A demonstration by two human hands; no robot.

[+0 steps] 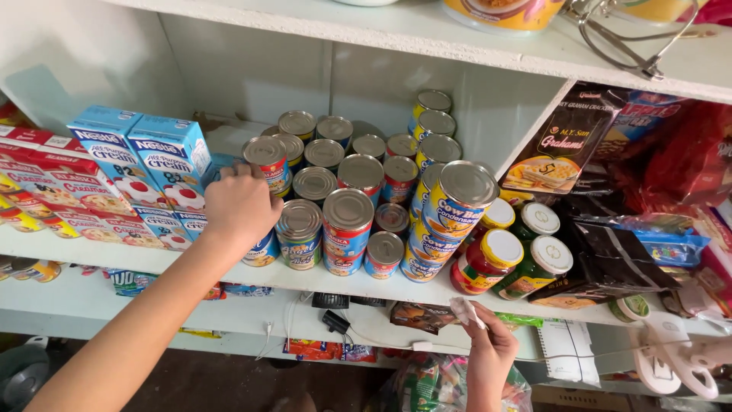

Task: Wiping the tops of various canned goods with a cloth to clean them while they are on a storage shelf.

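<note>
Left hand (240, 204) up on the white shelf (229, 273), fingers curled around a can (266, 160) at the left edge of the can cluster (358, 206); my knuckles hide the actual grip. Blue cream cartons (171, 156) sit just beside my hand on the left, so little side room. Right hand (488, 351) is low, below the shelf's front edge, pinching a small white crumpled scrap (467, 311). Cans are packed touching, some stacked two high. Jars with white lids (509, 259) crowd the right of them, snack bags (610, 191) beyond. Only open room is in front of the shelf lip.
</note>
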